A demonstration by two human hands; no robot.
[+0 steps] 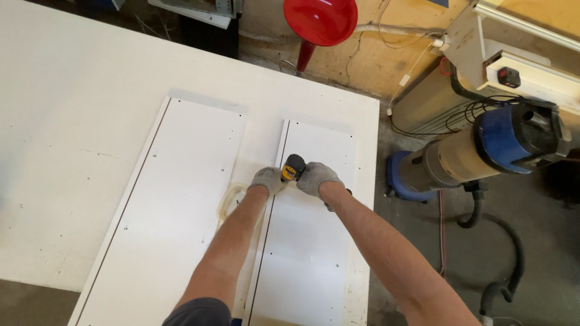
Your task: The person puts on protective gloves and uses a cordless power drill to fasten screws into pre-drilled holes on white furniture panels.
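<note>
— Starting with the biggest thing, what carries it all?

— A large white work table [72, 121], its right edge running beside a grey floor. Two long white panels lie flat on it, side by side: the wider left panel [175, 205] and the narrower right panel [308, 253], each with a dark groove along its left edge and small holes near the edges.

— And off the table?

— A blue and beige vacuum [483, 151] with a black hose [507, 265] lies on the floor past the right edge; a red funnel [320, 21] stands beyond the far edge.

— Where is the tool?

— A small yellow and black power tool [293, 167] sits on the right panel near its far left corner, just by the groove. Only its top shows, black with a yellow band.

— The hands?

— Both wear grey knit gloves. The left hand [267, 179] is curled against the tool's left side, and the right hand [315, 178] is closed around its right side. A loop of clear tube [228, 202] lies between the panels, just beside the left forearm.
</note>
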